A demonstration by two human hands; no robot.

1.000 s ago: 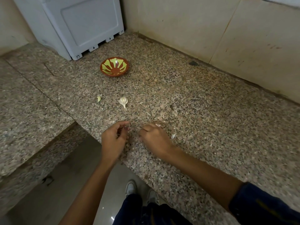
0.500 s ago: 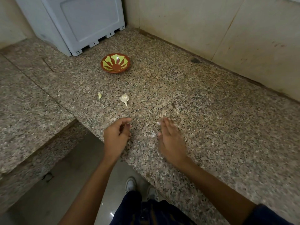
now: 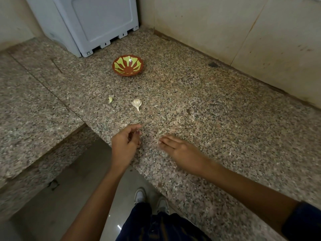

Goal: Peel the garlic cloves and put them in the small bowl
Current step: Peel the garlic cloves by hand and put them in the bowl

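Garlic, an unpeeled white clove with a pointed tip (image 3: 137, 103), lies on the speckled pink-grey granite counter (image 3: 217, 119), beyond both hands and touching neither. The left hand (image 3: 126, 144) sits at the counter's front edge with its fingers curled toward the thumb; whether it pinches anything between them I cannot tell. The right hand (image 3: 180, 151) lies flat on the stone with fingers straight and close together, holding nothing. A smaller pale yellowish clove (image 3: 110, 99) rests left of the white one, apart from it. Farther back stands the small round red-brown bowl with yellow-green petal pattern (image 3: 128, 65), near a white plastic appliance (image 3: 93, 23) at the beige wall (image 3: 243, 28).
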